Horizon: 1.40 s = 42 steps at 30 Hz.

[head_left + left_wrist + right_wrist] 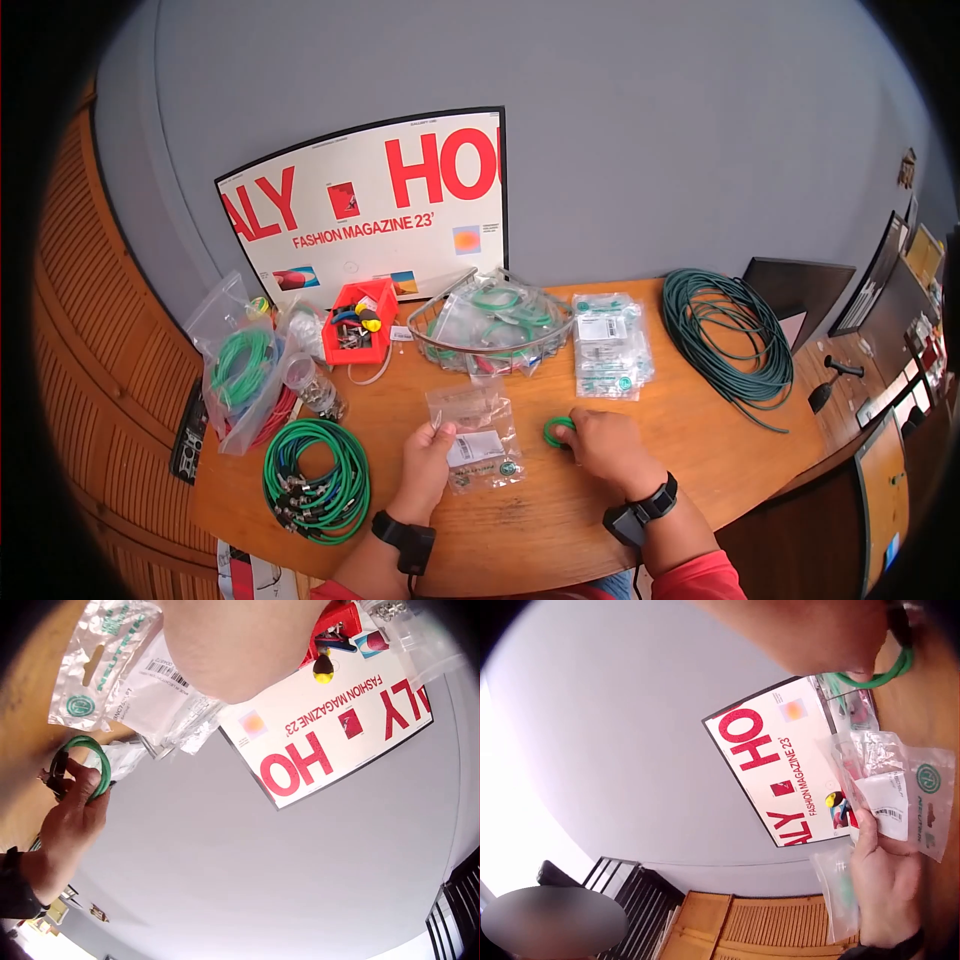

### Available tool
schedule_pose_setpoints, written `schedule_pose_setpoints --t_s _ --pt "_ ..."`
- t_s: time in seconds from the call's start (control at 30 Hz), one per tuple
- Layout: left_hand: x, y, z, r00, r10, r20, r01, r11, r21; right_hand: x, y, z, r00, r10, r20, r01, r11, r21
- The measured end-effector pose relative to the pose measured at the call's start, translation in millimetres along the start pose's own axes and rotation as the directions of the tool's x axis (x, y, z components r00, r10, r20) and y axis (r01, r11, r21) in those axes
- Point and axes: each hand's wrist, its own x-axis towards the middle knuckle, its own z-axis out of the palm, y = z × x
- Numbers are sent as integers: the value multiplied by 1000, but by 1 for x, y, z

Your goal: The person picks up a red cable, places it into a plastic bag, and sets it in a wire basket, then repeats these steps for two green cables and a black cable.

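Observation:
My left hand (424,465) pinches a clear plastic bag (505,455) by its left side, over the middle of the wooden table. A white barcode label (889,806) and green print show on the bag. To the right of it, my right hand (610,450) grips a small coil of green cable (106,761) between thumb and fingers. Dark connector ends stick out of the coil in the left wrist view. The right palm hides part of the coil in the head view.
A large coil of green cables (360,480) with metal connectors lies at left. Behind stand a red bin (357,357) of small parts, a wire basket (450,352) with bagged cables, stacked plastic bags (600,355), and a dark green cable coil (775,365) at right.

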Motion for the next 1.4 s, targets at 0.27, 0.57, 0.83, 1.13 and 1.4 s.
schedule_pose_setpoints --t_s 0.27,0.57,0.83,1.13,1.4 --pt "-7 -1 9 992 -73 104 74 997 -12 3 -8 -2 990 122 -69 -82 902 423" --pt "-15 -21 23 969 -141 201 182 961 -206 4 -16 25 990 136 -49 -80 796 601" --pt "-13 -15 16 934 -214 287 247 965 -83 6 -6 19 996 86 -27 -45 730 682" --pt "-12 -22 18 932 -137 334 144 990 5 4 -13 10 996 93 14 -83 795 601" --pt "-12 -10 18 943 -184 276 242 951 -193 5 -18 12 999 3 50 -35 749 662"
